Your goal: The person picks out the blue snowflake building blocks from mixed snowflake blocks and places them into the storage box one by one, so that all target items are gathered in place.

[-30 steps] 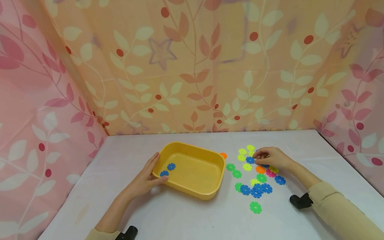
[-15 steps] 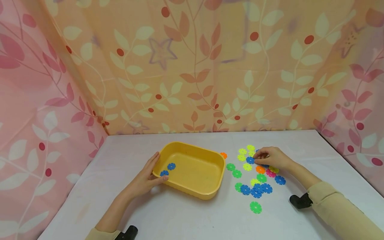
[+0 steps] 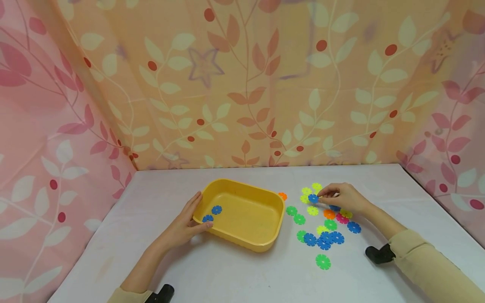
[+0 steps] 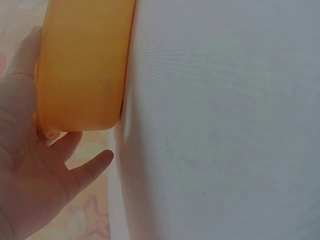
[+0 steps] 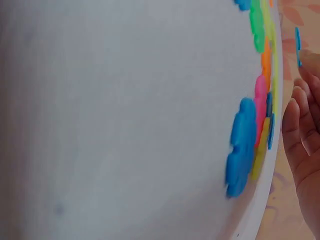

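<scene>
A yellow plastic basin point(image 3: 246, 219) stands on the table with two blue snowflake discs point(image 3: 216, 209) inside at its left end. My left hand point(image 3: 182, 231) holds that end, thumb at the near rim and fingers along the outer wall; in the left wrist view the lower fingers point(image 4: 92, 167) spread clear of the wall. Between thumb and fingertips my right hand point(image 3: 346, 198) pinches a blue snowflake disc point(image 3: 313, 198). The right wrist view shows this blue disc point(image 5: 298, 46) edge-on, raised above the table.
Around the right hand lie loose snowflake discs: several yellow point(image 3: 312, 211), several green point(image 3: 323, 262), orange point(image 3: 329, 214), pink point(image 3: 342, 218) and an overlapping blue cluster point(image 3: 325, 240). One orange disc point(image 3: 282, 196) lies beside the basin's right end. Patterned cloth point(image 3: 242, 84) surrounds the white table.
My right hand has lifted the blue snowflake disc slightly up and to the left, off the spot among the yellow discs. The left hand and the basin have stayed put.
</scene>
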A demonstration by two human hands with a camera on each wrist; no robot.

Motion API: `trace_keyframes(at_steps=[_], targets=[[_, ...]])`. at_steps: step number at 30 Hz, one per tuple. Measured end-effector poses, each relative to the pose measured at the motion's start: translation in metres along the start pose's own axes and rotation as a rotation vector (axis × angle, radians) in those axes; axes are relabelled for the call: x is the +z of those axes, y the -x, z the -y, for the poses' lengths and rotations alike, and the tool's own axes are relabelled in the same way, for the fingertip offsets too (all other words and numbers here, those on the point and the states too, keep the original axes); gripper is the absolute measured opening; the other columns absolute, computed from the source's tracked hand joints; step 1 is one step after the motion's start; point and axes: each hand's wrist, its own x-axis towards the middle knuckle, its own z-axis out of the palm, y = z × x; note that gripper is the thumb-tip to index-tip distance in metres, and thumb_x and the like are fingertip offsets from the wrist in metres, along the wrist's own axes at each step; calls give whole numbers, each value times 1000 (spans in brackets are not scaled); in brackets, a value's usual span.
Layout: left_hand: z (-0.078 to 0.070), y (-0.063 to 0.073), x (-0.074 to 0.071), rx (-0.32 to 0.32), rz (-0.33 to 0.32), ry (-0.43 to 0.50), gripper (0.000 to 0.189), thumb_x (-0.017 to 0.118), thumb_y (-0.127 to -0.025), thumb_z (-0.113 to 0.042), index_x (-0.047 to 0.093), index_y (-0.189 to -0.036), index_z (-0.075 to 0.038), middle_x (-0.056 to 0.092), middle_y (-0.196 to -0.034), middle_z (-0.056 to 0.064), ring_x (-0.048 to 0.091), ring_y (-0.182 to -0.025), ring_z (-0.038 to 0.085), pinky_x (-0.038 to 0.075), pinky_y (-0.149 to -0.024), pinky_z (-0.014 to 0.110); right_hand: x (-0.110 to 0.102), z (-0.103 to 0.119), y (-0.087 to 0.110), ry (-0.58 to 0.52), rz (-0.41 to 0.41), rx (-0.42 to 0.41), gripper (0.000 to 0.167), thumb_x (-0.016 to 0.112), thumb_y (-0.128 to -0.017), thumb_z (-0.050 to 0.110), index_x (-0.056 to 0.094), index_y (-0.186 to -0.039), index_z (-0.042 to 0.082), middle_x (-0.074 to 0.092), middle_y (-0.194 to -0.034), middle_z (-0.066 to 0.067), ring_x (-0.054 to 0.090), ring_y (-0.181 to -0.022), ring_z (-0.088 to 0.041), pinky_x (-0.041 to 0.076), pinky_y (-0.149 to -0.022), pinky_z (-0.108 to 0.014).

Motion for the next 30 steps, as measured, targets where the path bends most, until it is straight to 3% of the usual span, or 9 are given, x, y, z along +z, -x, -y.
trace_keyframes(at_steps=[10,21,30], targets=[[0,1,0,-11,7,6,99,72,-87,-42,10,-158,-10,2,-163,5,11,-147,34,35,-106,54,6,28,-16,-43,-31,-83,23,76,-86,32,74,-101,15,67,-89,3,58,-84,-20,52,-71,-23],[0,0,-1,-3,6,3,99,72,-87,-43,10,-158,-11,2,-163,4,10,-147,34,34,-107,55,15,94,-49,-182,27,-184,19,75,-87,24,74,-102,12,71,-96,0,63,-89,-21,55,-78,-25],[0,0,-1,-11,4,-2,99,72,-87,-44,10,-158,-11,3,-163,5,10,-147,34,30,-108,56,36,141,-78,-257,80,-265,19,76,-86,23,74,-101,10,70,-93,-2,63,-85,-21,55,-74,-27]])
